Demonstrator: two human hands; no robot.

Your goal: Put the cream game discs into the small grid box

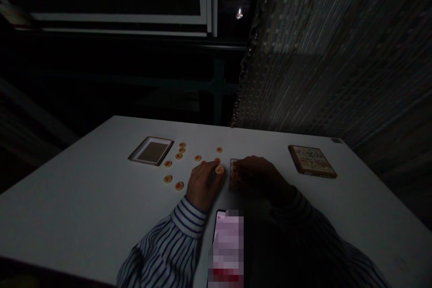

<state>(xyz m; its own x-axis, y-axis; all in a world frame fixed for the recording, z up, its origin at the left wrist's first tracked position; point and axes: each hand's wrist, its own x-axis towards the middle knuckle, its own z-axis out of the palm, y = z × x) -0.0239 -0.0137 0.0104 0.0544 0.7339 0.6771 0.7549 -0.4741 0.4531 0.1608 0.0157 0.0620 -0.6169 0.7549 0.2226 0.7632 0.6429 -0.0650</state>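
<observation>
Between the thumb and fingers of my left hand point(204, 183) is a round Chinese chess piece point(219, 169) with a red character. To its right, my right hand point(258, 173) reaches over a small clear tray point(233, 186) with pale pieces in it. The fingers of that hand are bent down at the tray and lie in dark shadow, so whether they grip anything is hidden. Several loose pieces with red markings lie left of and beyond my left hand, among them one piece point(179, 186) near the wrist and another piece point(219, 150) farther back.
An open shallow box point(134, 158) rests at the left of the white table point(101, 198). Its decorated lid point(312, 162) lies at the right. A lit phone point(221, 234) is close to me between my forearms. A bead curtain point(303, 76) hangs behind the table on the right.
</observation>
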